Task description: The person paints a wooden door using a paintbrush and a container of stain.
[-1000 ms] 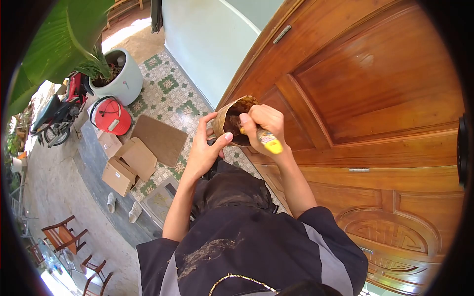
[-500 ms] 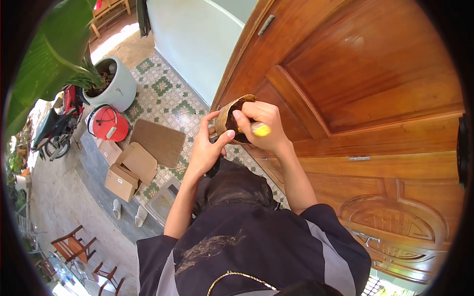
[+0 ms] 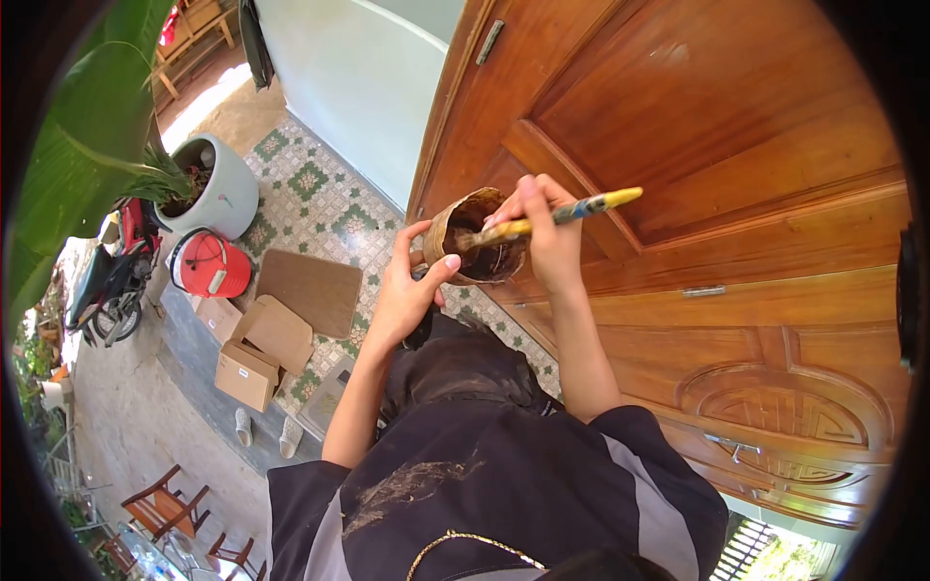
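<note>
My left hand (image 3: 402,286) is wrapped round the side of a round can (image 3: 444,237), its thumb near the rim. The can is tilted so that its mouth faces right, and its inside is coated dark brown. In my right hand (image 3: 550,237) is a paintbrush (image 3: 593,204) with a yellow handle, gripped between thumb and fingers. The brush's bristles lie inside the can's mouth, against the left part of the opening. Just beyond both hands stands a carved wooden door (image 3: 736,145) with a glossy orange-brown finish.
Patterned tiles (image 3: 308,184) cover the floor at left, with a brown mat (image 3: 310,290) and an opened cardboard box (image 3: 247,373). Farther left are a red bucket (image 3: 215,266), a potted plant (image 3: 225,194) and a motorbike (image 3: 102,281). Slippers (image 3: 291,438) and wooden chairs (image 3: 167,502) are lower left.
My right hand has drawn back from the can's mouth and turned, so the brush handle now points up and right. My left hand keeps the can in place. The view has shifted slightly.
</note>
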Tool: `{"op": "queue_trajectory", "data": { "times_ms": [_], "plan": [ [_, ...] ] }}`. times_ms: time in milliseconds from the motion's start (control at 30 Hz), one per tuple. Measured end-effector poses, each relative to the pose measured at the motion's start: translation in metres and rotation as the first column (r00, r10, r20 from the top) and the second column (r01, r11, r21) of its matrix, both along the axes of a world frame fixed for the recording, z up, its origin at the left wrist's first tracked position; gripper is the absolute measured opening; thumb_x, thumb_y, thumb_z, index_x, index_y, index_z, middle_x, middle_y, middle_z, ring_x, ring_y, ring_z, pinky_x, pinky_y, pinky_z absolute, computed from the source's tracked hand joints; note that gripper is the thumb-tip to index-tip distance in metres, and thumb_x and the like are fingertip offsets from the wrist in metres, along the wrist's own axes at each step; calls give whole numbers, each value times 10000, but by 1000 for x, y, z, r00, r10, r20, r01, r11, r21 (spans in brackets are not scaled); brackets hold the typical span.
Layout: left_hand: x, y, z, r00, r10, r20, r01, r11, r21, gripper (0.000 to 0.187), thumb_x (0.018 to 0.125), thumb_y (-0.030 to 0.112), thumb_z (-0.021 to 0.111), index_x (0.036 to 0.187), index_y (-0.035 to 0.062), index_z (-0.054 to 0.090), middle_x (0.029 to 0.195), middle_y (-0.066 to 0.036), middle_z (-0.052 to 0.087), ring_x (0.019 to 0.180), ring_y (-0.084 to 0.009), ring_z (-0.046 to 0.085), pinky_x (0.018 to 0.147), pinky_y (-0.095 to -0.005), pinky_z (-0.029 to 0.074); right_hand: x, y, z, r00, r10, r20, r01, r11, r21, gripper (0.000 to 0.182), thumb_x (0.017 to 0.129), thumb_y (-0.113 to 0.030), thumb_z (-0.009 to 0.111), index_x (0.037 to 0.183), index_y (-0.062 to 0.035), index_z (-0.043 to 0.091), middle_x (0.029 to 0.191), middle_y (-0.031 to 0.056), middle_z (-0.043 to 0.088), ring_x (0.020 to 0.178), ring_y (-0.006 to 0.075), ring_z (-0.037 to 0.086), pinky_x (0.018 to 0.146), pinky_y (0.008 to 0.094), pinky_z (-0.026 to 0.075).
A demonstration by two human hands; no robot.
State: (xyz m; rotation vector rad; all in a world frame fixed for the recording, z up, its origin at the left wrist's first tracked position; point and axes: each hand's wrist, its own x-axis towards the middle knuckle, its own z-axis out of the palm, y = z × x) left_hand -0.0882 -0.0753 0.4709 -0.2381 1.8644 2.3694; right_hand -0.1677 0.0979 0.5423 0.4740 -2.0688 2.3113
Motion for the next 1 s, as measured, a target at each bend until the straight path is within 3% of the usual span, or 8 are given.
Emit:
{"op": "queue_trajectory", "data": {
  "times_ms": [100,300,400,433,500,567,733,1000],
  "plan": [
    [-2,0,-2,1000,9,9,-10,1000,14,700,906,291,733,1443,15,379,936,-124,696,573,-104,573,574,-270,488,-13,10,-10,975,-85,204,138,956,-260,419,1053,-372,550,779,-56,568,723,70,642,690,157,667,647,290,539],
    [-3,-2,-12,999,13,30,-14,999,30,725,894,304,745,1444,11,375,956,-132,694,581,-105,574,576,-265,486,-27,33,-24,812,-47,582,335,853,-399,448,1027,-493,530,841,-89,579,809,66,656,766,189,679,705,332,576],
    [-2,-2,-7,1000,21,16,-21,1000,-16,728,891,297,751,1447,19,373,971,-135,694,594,-107,581,570,-265,487,-20,24,-30,896,-190,400,298,927,-228,424,1041,-437,547,822,-76,581,793,59,656,750,155,662,694,310,553],
    [-2,-2,-6,1000,25,19,-24,1000,-16,728,891,297,751,1447,19,373,971,-135,694,594,-107,581,570,-265,487,-14,16,-28,955,-220,200,232,972,-38,437,1037,-429,565,791,-68,588,765,47,656,726,124,636,678,286,519],
    [-1,-1,-5,1000,24,-7,-25,998,-60,729,887,288,757,1450,30,372,984,-137,695,613,-111,595,563,-266,490,-2,-2,-19,975,-204,-90,222,926,304,425,1025,-347,620,749,-24,600,677,36,642,665,78,584,627,261,460],
    [-1,-1,-7,1000,16,-8,-16,999,-44,730,885,287,761,1450,35,373,996,-141,696,622,-114,601,562,-268,494,7,-15,-17,978,-174,-112,207,851,483,391,1005,-304,657,760,-6,594,656,57,631,624,90,569,581,298,453],
    [0,1,-4,1000,27,-15,-28,998,-52,737,878,287,771,1448,40,376,1033,-151,695,640,-115,608,564,-270,502,11,-30,-15,978,-96,-185,185,808,560,349,982,-226,672,777,32,558,667,169,562,549,302,517,554,386,436],
    [3,-3,-5,1000,22,-15,-23,999,-38,739,871,281,778,1448,41,383,1077,-162,691,641,-115,609,563,-263,503,11,-29,-15,971,-105,-214,206,820,534,360,988,-240,671,766,20,558,655,141,560,556,226,525,545,361,425]
  ]
}}
